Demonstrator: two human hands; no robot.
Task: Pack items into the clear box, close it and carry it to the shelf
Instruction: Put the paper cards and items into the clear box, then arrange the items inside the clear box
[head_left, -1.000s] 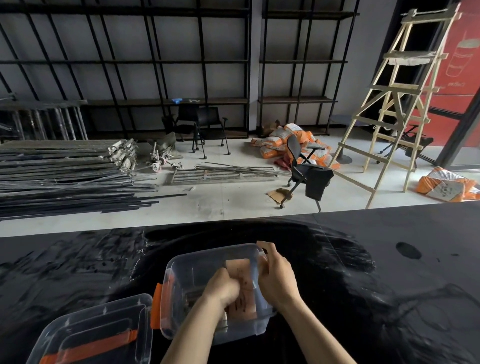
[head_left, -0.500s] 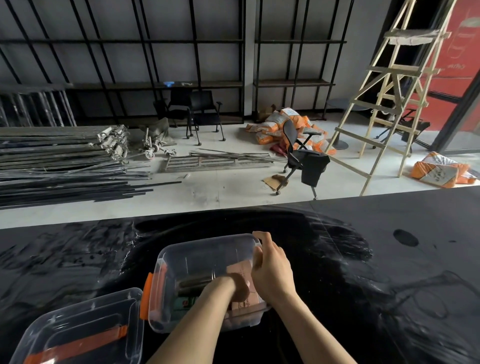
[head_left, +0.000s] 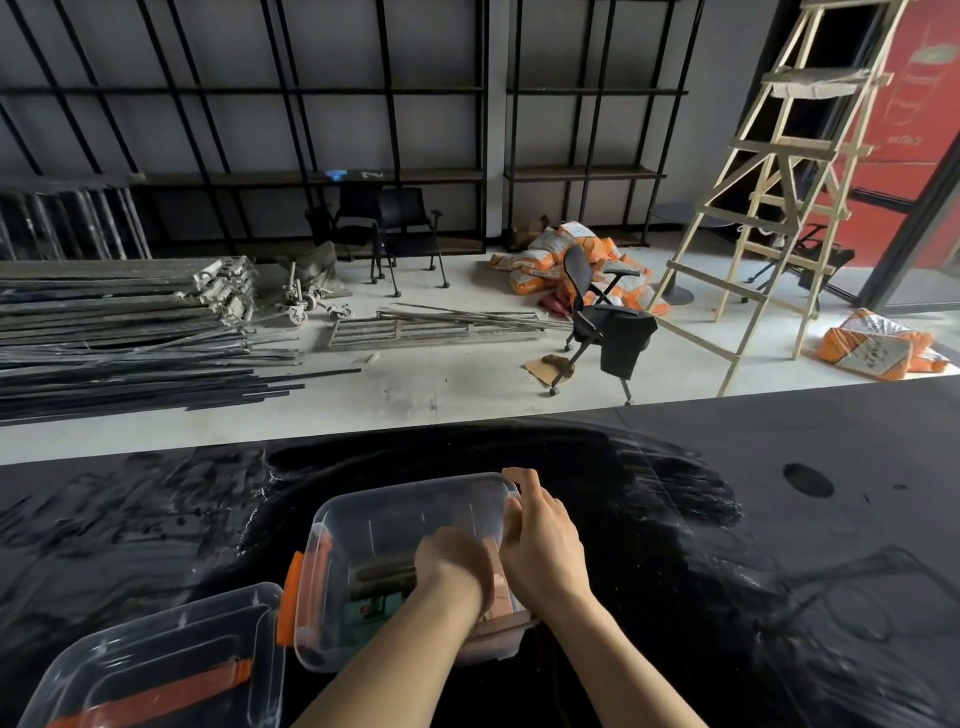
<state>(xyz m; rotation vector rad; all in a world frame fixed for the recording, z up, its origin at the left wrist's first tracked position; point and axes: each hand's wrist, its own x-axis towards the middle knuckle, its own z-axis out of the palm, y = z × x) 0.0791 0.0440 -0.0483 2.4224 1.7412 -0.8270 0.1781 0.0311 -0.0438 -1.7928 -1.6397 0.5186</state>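
The clear box (head_left: 395, 519) with orange latches stands open on the black table (head_left: 727, 545), near its front edge. My left hand (head_left: 451, 564) is down inside the box, fingers curled on a flat tan packet (head_left: 496, 582) that stands against the right wall. My right hand (head_left: 543, 545) rests on the box's right rim, fingers over the far corner. A dark item and a green-labelled pack (head_left: 376, 605) lie on the box's floor. The clear lid (head_left: 156, 665) with an orange handle lies upside down to the left of the box.
Beyond the table, the floor holds stacked metal bars (head_left: 119, 332), black chairs (head_left: 602, 322), orange sacks (head_left: 561, 260) and a wooden ladder (head_left: 779, 197). Black shelving (head_left: 395, 171) lines the far wall.
My left hand has pushed the tan packet deeper into the box, towards its right wall. My right hand stays on the rim. The view has tilted down a little.
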